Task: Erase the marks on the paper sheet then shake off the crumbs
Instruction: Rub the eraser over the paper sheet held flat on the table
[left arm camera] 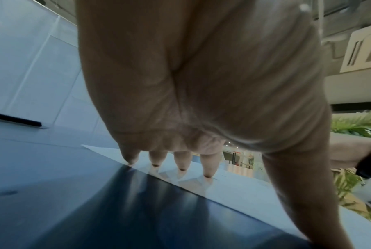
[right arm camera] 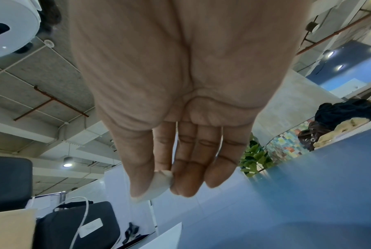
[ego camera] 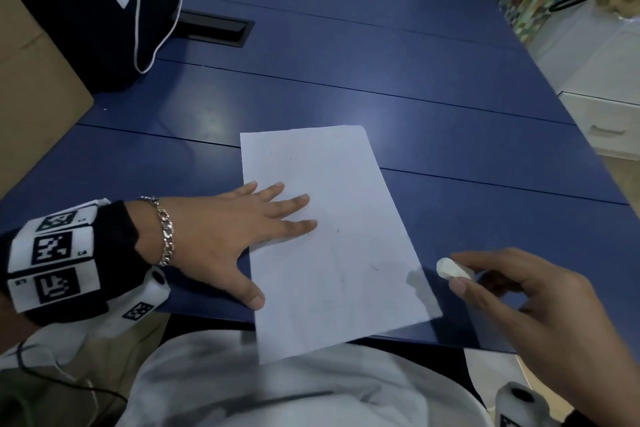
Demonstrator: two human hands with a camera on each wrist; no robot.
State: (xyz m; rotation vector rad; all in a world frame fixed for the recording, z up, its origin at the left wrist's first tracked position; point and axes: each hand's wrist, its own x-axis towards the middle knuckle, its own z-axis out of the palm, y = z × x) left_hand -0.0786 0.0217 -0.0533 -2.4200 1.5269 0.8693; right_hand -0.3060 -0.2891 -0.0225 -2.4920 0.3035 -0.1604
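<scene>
Paper sheet (ego camera: 332,239) lies on the blue table (ego camera: 450,107), its near edge overhanging. The left hand (ego camera: 221,236) presses flat on its left side, fingers straight. Just right of the sheet, the right hand (ego camera: 526,302) pinches a white eraser (ego camera: 452,269).

White paper sheet (ego camera: 332,239) flat, overhanging edge

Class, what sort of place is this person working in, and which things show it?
Probably an open-plan office: a blue desk with a cable hatch, exposed ceiling with an air-conditioning unit, and drawers.
</scene>
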